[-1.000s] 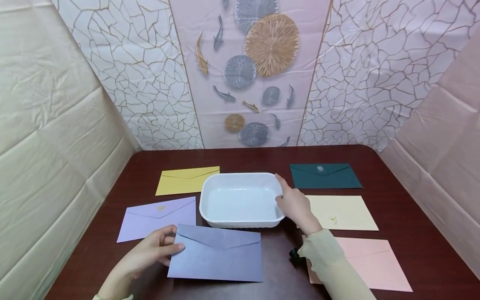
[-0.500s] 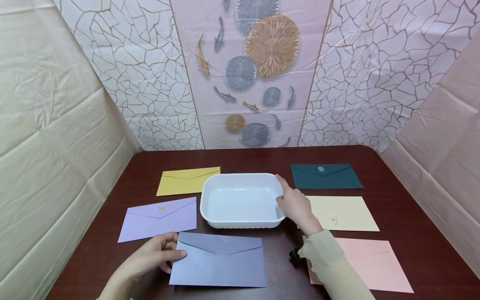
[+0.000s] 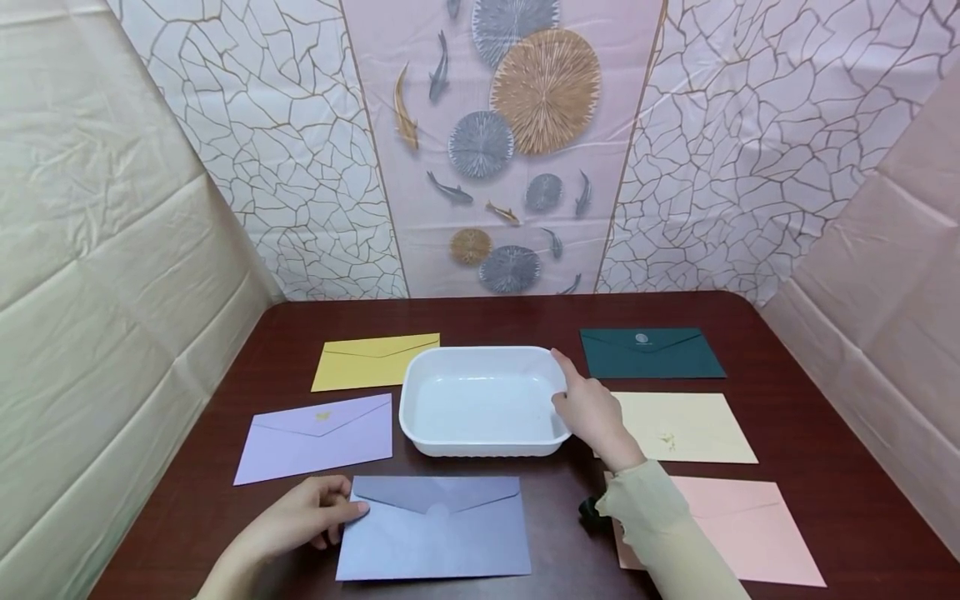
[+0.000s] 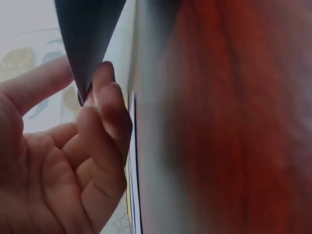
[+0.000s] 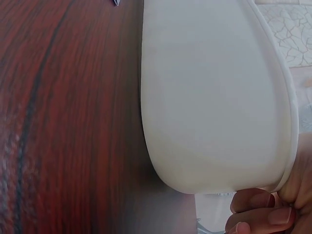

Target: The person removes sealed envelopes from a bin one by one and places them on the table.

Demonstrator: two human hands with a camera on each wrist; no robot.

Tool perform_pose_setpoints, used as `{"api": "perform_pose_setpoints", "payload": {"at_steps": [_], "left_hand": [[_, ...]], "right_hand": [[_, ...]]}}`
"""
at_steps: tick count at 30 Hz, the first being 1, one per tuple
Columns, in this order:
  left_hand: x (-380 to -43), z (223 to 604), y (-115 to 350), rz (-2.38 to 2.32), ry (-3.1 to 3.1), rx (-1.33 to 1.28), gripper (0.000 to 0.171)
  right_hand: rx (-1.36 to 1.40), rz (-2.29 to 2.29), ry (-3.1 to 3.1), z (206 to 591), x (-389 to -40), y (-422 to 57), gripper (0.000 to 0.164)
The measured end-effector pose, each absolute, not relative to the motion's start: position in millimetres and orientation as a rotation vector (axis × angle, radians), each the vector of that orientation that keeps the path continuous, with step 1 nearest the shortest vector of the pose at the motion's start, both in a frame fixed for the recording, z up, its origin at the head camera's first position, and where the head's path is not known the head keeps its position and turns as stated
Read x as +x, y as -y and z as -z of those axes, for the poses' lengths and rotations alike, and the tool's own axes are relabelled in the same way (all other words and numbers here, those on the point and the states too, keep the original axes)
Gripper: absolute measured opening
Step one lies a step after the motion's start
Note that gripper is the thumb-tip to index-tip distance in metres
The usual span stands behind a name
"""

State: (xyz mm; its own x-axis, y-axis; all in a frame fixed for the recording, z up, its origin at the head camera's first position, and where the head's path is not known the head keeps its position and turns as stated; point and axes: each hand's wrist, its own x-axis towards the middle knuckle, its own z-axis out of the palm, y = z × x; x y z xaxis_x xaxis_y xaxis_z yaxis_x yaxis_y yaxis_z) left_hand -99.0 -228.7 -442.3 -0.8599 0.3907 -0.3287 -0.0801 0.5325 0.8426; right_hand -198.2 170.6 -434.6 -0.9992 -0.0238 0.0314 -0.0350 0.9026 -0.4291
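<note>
My left hand (image 3: 300, 517) pinches the left edge of a blue-grey envelope (image 3: 442, 537), its flap at the top. In the left wrist view the envelope (image 4: 90, 34) appears dark, held between thumb and fingers. A white rectangular dish (image 3: 483, 448) stands on the table just beyond the envelope, with nothing in it. At the dish's right end my right hand (image 3: 596, 417) grips the rim. In the right wrist view, fingertips (image 5: 280, 216) show against the end of the white dish (image 5: 214, 97).
Left of the dish lie a yellow envelope (image 3: 367, 371) and a lilac envelope (image 3: 322, 446). To its right lie a dark green envelope (image 3: 652, 360), a cream envelope (image 3: 690, 421) and a pink envelope (image 3: 742, 533). A small black object (image 3: 592, 512) is beside my right wrist.
The blue-grey envelope, held in my left hand, has come down and toward me, away from the dish's front edge, and has levelled out. My right hand and the dish stay where they were.
</note>
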Motion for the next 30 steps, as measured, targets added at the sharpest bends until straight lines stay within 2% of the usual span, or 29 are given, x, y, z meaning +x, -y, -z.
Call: {"api": "perform_pose_setpoints", "payload": {"at_steps": [20, 30], "left_hand": [[-96.7, 443.8, 232.7, -1.186, -2.393, 0.288, 0.031], [-97.9, 443.9, 227.0, -1.054, -2.527, 0.191, 0.037]], "right_hand": [[0.061, -0.684, 3.031, 433.5, -196.0, -171.4, 0.07], [0.061, -0.694, 3.03, 430.6, -194.8, -171.5, 0.069]]}}
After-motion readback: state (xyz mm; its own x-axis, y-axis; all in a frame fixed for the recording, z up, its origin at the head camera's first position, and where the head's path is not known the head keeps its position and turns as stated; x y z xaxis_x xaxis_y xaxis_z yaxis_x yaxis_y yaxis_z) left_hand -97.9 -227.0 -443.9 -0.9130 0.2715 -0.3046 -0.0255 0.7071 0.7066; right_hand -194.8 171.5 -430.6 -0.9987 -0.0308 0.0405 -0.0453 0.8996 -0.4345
